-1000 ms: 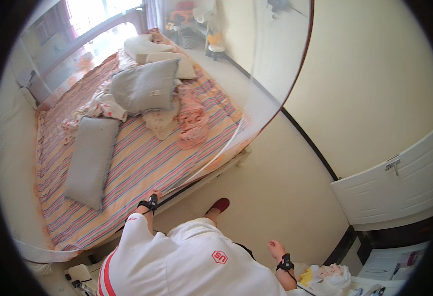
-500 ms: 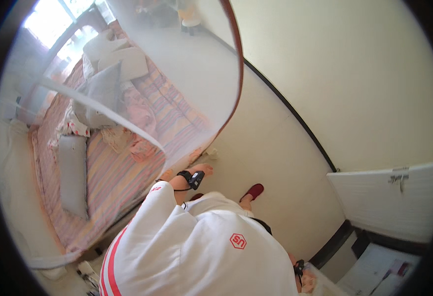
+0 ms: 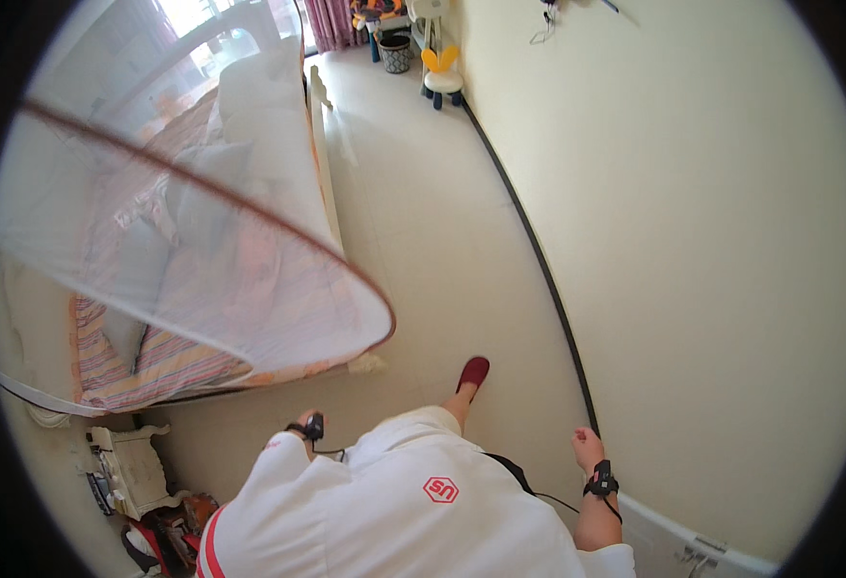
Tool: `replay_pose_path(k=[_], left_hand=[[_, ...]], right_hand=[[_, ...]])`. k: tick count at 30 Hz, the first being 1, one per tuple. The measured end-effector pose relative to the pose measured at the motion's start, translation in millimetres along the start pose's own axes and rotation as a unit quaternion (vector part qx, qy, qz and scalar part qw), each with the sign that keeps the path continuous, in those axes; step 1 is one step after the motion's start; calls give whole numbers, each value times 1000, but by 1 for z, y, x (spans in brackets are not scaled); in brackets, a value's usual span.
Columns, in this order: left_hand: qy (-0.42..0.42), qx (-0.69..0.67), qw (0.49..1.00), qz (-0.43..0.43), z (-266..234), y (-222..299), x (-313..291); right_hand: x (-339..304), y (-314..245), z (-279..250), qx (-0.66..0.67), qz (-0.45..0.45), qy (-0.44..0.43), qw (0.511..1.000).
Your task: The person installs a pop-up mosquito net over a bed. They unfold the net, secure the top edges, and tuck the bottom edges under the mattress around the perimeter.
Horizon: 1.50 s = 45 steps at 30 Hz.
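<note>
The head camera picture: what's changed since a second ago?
The left hand moved away from the bed; the right hand now shows in front of the wall. The view shifted: the bed sits farther left, more veiled by the net. No grasp or release is visible. The grey pillow still lies there.

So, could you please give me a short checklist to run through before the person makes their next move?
1. Right hand free of objects: ok, nothing visible in it.
2. Left hand free of objects: cannot tell; it is partly hidden by the black wrist device.
3. Right wristband device strapped on: ok, it sits around the wrist.
4. Footwear on both feet: cannot tell; one foot wears a dark red slipper, the other is out of sight.
5. Small stool by the wall upright: ok, standing on its legs.
</note>
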<state>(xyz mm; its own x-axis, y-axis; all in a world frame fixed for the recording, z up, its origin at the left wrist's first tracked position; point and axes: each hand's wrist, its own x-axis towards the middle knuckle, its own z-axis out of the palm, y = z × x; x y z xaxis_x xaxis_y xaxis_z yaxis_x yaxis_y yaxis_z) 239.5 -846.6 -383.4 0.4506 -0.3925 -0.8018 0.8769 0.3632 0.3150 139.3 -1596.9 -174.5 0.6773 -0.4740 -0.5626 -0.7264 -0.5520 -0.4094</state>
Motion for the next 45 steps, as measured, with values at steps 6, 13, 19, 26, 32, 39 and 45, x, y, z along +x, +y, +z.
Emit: replay_pose_path(k=[6, 13, 19, 26, 32, 39, 45], left_hand=[[187, 571, 797, -55, 127, 38, 51], [189, 403, 891, -91, 266, 71, 112], [275, 441, 854, -24, 257, 42, 183], [418, 181, 890, 4, 309, 104, 231], [459, 166, 872, 22, 353, 266, 277], [544, 177, 817, 69, 320, 537, 314], [575, 182, 785, 140, 307, 831, 377]], right_hand=[[72, -35, -33, -26, 32, -87, 995], [203, -20, -121, -155, 37, -215, 963], [433, -145, -187, -202, -34, -190, 960], [597, -470, -185, -203, -240, -119, 942], [753, -759, -134, -198, -394, -147, 885], [849, -887, -86, -253, -333, -320, 850], [950, -946, -88, -272, -231, -314, 880]])
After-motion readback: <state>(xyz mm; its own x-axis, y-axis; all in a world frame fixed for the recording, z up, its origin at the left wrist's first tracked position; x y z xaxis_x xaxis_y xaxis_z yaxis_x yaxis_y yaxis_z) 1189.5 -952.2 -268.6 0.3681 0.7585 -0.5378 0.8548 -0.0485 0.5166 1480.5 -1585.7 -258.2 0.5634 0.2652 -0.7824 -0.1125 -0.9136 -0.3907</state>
